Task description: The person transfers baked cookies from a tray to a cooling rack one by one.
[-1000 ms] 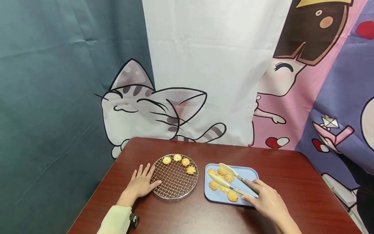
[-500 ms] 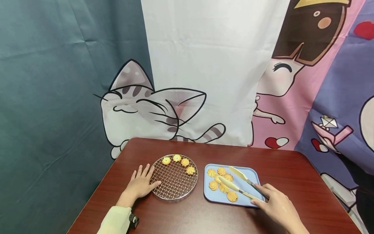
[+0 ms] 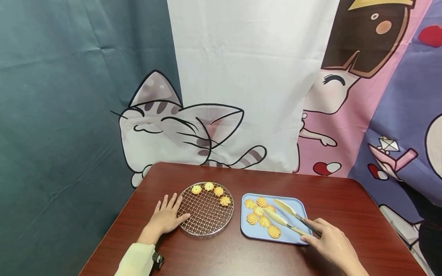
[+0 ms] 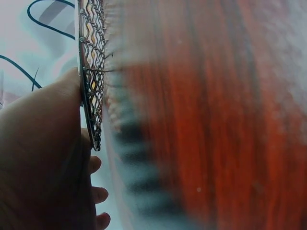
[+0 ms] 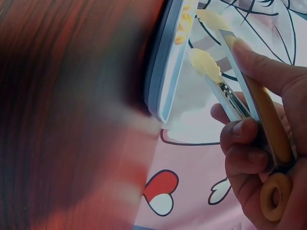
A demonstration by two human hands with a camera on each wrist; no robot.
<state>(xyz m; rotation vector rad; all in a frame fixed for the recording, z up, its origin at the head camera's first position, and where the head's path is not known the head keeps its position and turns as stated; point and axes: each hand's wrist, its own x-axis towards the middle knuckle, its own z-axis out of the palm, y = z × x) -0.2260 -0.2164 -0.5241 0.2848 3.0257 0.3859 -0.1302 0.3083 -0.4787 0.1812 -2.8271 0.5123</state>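
Note:
My right hand [image 3: 333, 245] grips a pair of tongs [image 5: 261, 103] with cream tips and a loop at the handle end. The two tips stand apart, above the blue tray [image 3: 293, 237], with nothing between them that I can make out. Several golden piped cookies [image 3: 264, 221] lie on the tray's left half; the tongs partly cover one. With fingers spread, my left hand [image 3: 165, 218] rests at the left rim of a round wire rack [image 3: 205, 218]. Several cookies [image 3: 219, 191] sit along the rack's far and right side. The left wrist view shows the rack's mesh edge-on beside the thumb.
A reddish-brown wooden table [image 3: 238, 255] bears both the rack and the tray, with a gap between them. Behind it hangs a printed curtain [image 3: 255, 76] with a cartoon cat. A dark band [image 3: 158, 260] circles the left wrist.
My right hand and the tongs have drawn back to the right, so their tips uncover more of the cookies on the tray. The left hand and the rack look the same.

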